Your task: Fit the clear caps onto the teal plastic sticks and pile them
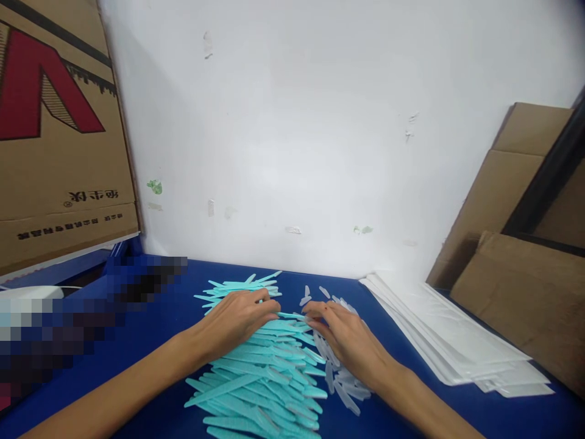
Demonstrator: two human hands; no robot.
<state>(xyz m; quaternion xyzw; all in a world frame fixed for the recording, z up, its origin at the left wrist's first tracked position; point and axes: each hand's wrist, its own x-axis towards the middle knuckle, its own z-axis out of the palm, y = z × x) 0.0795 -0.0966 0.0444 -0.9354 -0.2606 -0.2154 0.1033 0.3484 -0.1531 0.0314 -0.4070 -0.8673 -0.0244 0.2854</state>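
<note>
White wall (pixel 292 134), marked with torn tape scraps, behind a blue table (pixel 164 323). Teal slim pieces (pixel 256 378): one heap, centre, its near edge cut off, partly hidden by the left hand (pixel 244 311), which pinches one teal piece (pixel 292 316). Right hand (pixel 340 326): fingertips curled at that piece's right end; grip cannot be told. Translucent slips (pixel 347 393): scattered right of the heap, partly covered. White flat stack (pixel 452 335): far right. Pixelated patch, left: illegible.

Inverted “绝尘侠®” (pixel 94 196) on carton (pixel 68 167)
</note>
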